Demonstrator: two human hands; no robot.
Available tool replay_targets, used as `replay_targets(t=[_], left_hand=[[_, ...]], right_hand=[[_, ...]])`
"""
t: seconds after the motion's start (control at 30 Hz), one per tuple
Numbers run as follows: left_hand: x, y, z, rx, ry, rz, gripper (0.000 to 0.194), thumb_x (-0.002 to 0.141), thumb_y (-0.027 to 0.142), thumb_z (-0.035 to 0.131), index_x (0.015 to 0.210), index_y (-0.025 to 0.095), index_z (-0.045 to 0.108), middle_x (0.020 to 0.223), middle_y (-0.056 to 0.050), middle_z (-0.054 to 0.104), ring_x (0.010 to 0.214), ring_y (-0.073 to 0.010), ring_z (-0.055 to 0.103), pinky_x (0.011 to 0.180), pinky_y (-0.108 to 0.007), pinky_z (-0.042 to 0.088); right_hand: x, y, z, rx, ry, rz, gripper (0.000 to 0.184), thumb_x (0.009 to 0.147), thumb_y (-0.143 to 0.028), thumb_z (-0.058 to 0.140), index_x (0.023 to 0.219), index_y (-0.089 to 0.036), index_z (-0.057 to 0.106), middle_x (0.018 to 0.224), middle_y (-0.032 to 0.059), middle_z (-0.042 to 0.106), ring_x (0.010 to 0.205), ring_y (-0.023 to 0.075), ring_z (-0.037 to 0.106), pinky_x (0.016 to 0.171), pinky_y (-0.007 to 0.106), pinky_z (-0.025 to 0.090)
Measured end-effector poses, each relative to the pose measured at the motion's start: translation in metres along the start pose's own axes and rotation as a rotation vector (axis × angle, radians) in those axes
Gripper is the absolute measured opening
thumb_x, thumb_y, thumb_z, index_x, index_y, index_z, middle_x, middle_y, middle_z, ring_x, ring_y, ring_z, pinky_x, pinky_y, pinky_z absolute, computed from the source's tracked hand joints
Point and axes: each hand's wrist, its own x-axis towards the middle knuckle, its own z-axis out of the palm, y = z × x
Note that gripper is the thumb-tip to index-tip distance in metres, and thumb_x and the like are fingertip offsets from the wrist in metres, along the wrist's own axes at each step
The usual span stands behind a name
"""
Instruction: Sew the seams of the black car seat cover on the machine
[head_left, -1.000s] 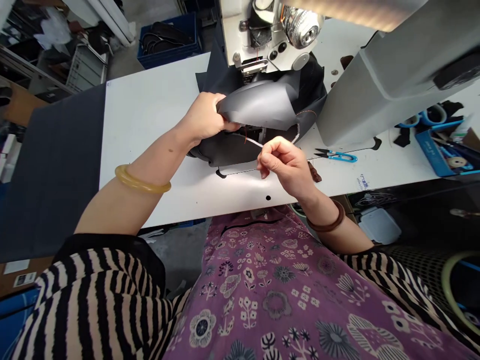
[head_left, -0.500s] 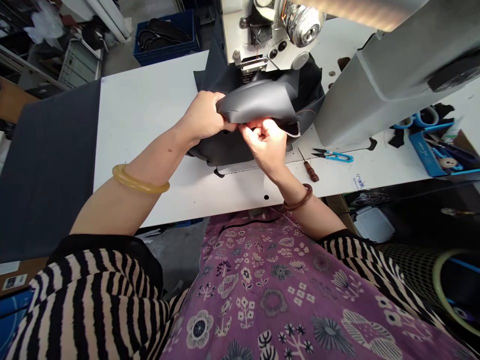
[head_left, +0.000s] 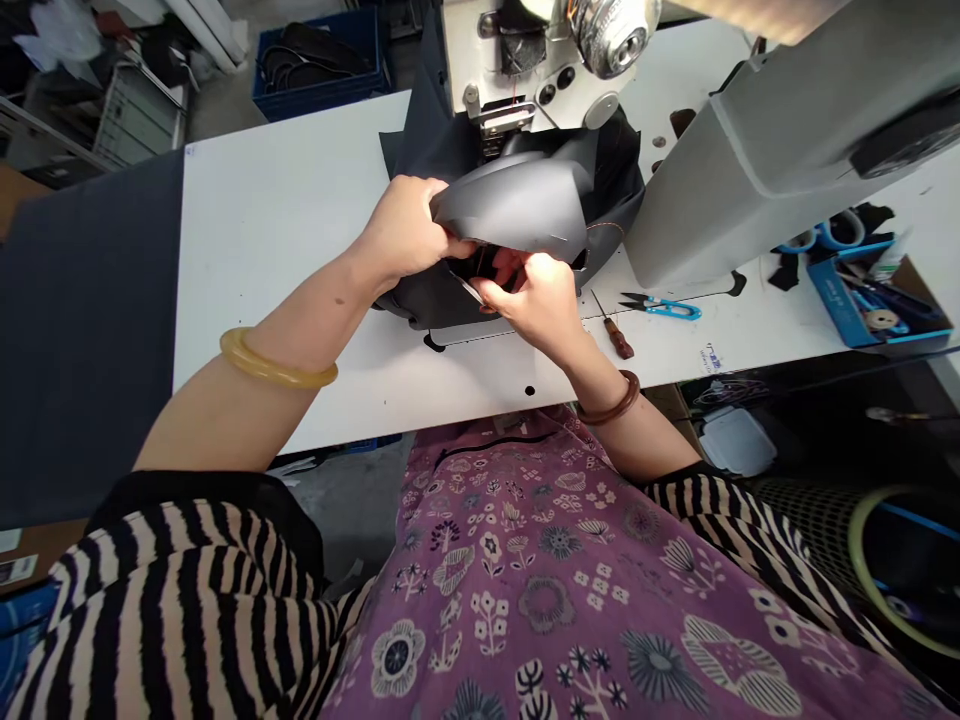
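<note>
A dark grey leather-like piece (head_left: 517, 205) is bunched under the head of a sewing machine (head_left: 514, 90). My left hand (head_left: 416, 228) grips its folded left edge, with the thumb beneath the fold. My right hand (head_left: 536, 300) is closed on the lower edge of an opening in the material, its fingers partly inside and hidden. Between my hands the gap shows a dark interior. Orange stitching runs along the right side of the piece. The needle area sits just behind the fold.
On the white table (head_left: 285, 200), right of my hands, lie a wooden-handled awl (head_left: 618, 338) and blue thread snips (head_left: 664, 306). A blue box of tools (head_left: 874, 295) stands farther right, beside the grey machine column (head_left: 720, 180). A blue crate (head_left: 322, 65) is on the floor behind.
My right hand has moved slightly down and right, pulling the lower edge away so the opening gapes wider. My left hand keeps its hold on the fold.
</note>
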Motion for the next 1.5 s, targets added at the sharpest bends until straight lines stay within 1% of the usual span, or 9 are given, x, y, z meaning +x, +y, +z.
replay_targets(t=[0.3,0.57,0.73,0.87,1.07,1.17,1.27,1.4,1.5], left_hand=[[0.001,0.000,0.001,0.028,0.004,-0.029,0.036,0.059,0.001,0.075,0.061,0.018,0.043,0.061,0.007,0.035,0.065,-0.0076,0.030,0.066,-0.028,0.029],[0.000,0.001,-0.001,0.051,-0.014,-0.005,0.041,0.061,0.001,0.075,0.058,0.018,0.038,0.060,0.008,0.033,0.062,-0.0051,0.028,0.061,-0.026,0.024],[-0.001,0.000,0.001,0.095,-0.029,0.027,0.042,0.066,0.000,0.074,0.061,0.018,0.036,0.064,0.008,0.033,0.066,-0.0041,0.028,0.066,-0.025,0.028],[0.001,-0.003,0.002,0.115,-0.013,0.031,0.038,0.064,0.002,0.074,0.061,0.018,0.040,0.066,0.006,0.041,0.064,-0.0054,0.031,0.061,-0.026,0.028],[-0.009,-0.002,0.004,0.224,0.049,0.128,0.034,0.061,0.010,0.067,0.060,0.021,0.035,0.059,0.005,0.042,0.058,-0.0105,0.035,0.055,-0.029,0.028],[-0.019,-0.003,0.013,0.416,0.140,0.243,0.024,0.059,0.005,0.057,0.062,0.021,0.039,0.059,0.002,0.047,0.060,-0.0146,0.043,0.059,-0.031,0.030],[-0.023,-0.009,0.023,0.717,0.248,0.516,0.018,0.058,0.004,0.051,0.069,0.019,0.051,0.064,-0.001,0.056,0.066,-0.0198,0.054,0.061,-0.033,0.033],[-0.011,-0.015,0.025,0.879,0.393,0.779,0.020,0.070,0.004,0.043,0.068,0.019,0.056,0.063,-0.003,0.056,0.065,-0.0194,0.054,0.059,-0.033,0.031],[0.002,-0.017,0.023,0.891,0.477,0.836,0.026,0.080,0.005,0.040,0.066,0.019,0.056,0.060,-0.003,0.054,0.063,-0.0184,0.051,0.058,-0.033,0.028]], right_hand=[[0.007,0.000,0.014,0.099,0.143,0.055,0.030,0.084,-0.046,0.061,0.072,-0.018,0.058,0.063,-0.0003,0.055,0.062,0.0150,0.052,0.066,0.029,0.042],[0.009,0.000,0.012,0.222,0.138,0.036,0.018,0.083,-0.021,0.056,0.065,-0.018,0.053,0.058,-0.0022,0.050,0.057,0.0110,0.044,0.063,0.028,0.038],[-0.005,0.003,-0.005,0.502,0.008,-0.076,0.019,0.073,-0.010,0.057,0.060,-0.018,0.045,0.052,-0.0069,0.036,0.051,0.0057,0.032,0.053,0.023,0.029],[-0.014,0.007,-0.016,0.737,-0.094,-0.192,0.017,0.074,-0.022,0.061,0.065,-0.017,0.048,0.064,-0.0038,0.051,0.053,0.0043,0.037,0.051,0.021,0.030],[-0.038,0.003,-0.021,1.079,-0.216,-0.112,0.024,0.073,-0.027,0.070,0.066,-0.018,0.048,0.069,-0.0009,0.061,0.065,0.0077,0.055,0.059,0.021,0.042],[-0.057,0.005,-0.016,1.206,-0.343,0.106,0.028,0.076,-0.037,0.071,0.079,-0.019,0.050,0.059,-0.0047,0.058,0.054,0.0068,0.052,0.053,0.019,0.039],[-0.068,0.009,-0.007,1.218,-0.405,0.319,0.042,0.075,-0.049,0.071,0.096,-0.019,0.050,0.049,-0.0075,0.055,0.045,0.0075,0.047,0.047,0.019,0.035],[-0.062,0.007,-0.004,1.125,-0.484,0.269,0.042,0.081,-0.056,0.061,0.092,-0.015,0.057,0.045,-0.0074,0.049,0.042,0.0061,0.041,0.045,0.019,0.031],[-0.056,0.003,-0.007,1.027,-0.377,0.190,0.043,0.086,-0.056,0.054,0.093,-0.015,0.060,0.046,-0.0070,0.049,0.044,0.0061,0.041,0.047,0.020,0.032]])
